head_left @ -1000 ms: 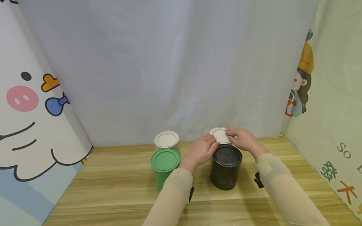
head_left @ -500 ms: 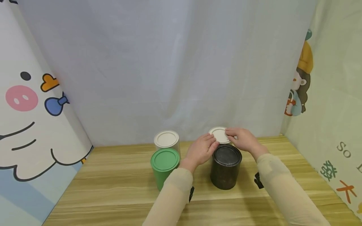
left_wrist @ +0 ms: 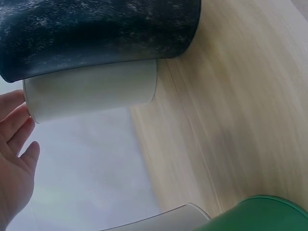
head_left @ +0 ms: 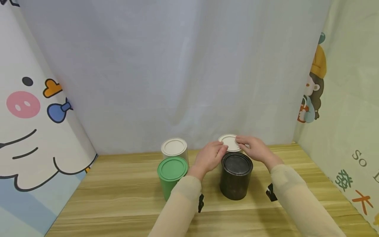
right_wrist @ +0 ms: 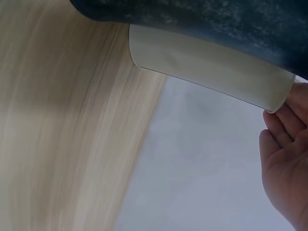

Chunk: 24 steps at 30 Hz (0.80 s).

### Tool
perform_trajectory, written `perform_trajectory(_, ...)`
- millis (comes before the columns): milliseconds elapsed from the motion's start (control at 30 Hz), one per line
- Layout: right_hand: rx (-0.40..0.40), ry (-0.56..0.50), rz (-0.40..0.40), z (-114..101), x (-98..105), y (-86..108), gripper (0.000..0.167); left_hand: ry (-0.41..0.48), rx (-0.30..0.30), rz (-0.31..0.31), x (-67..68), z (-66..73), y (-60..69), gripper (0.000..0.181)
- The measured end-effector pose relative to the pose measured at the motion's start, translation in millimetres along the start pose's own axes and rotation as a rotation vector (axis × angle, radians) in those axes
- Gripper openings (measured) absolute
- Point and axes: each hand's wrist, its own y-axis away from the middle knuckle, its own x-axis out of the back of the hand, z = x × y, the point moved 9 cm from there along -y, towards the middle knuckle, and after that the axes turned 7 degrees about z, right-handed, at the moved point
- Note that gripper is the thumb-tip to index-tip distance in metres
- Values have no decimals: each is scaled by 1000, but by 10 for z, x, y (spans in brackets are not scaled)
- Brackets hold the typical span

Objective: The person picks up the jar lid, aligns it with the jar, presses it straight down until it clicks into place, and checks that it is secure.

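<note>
Both hands rest at the lid of the rear right white can (head_left: 229, 142), which stands upright behind a black can (head_left: 235, 186). My left hand (head_left: 208, 156) touches the left edge of the lid with fairly straight fingers. At the opposite edge, my right hand (head_left: 254, 148) lays its fingertips on the lid. In the left wrist view the white can (left_wrist: 89, 91) meets the fingertips only at its top rim. The right wrist view likewise has the can's rim (right_wrist: 276, 107) against the fingertips. The lid sits level on the can.
Left of the hands stand a green can (head_left: 172, 171) and, behind it, another white can (head_left: 174, 147), both lidded. The wooden table (head_left: 124, 184) ends at a grey curtain (head_left: 142, 82). Printed cloths (head_left: 23, 138) hang at the sides.
The cans have not visibly moved. Both hands stay at the lid, with only a slight shift of the fingers.
</note>
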Motion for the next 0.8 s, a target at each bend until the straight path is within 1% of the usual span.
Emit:
perform_trajectory(67,-3,-21,10,7,-4,22,33,16,-4,19,10,-7,-9,47)
perform_trajectory(167,13,-43,39,-14,18,60,33,34,-2,25,21,-18,-15,46)
perform_trajectory(233,44,-56,73,-47,51,85,31,48,9,11,22,-30,-19,46)
perform_trajectory(333,119,-48,133,-108,104,131,29,43,27,-38,7,-54,-26,47)
perform_trajectory(433,203,-14,186,-170,143,185,31,8,32,-91,-17,-84,-29,47)
perform_trajectory(533,258,9,205,-214,154,240,34,-44,31,-141,-53,-120,-25,47)
perform_trajectory(667,268,21,188,-210,133,290,37,-119,21,-179,-86,-144,-14,48)
perform_trajectory(800,261,29,180,-192,124,308,39,-190,-2,-190,-92,-129,-12,48)
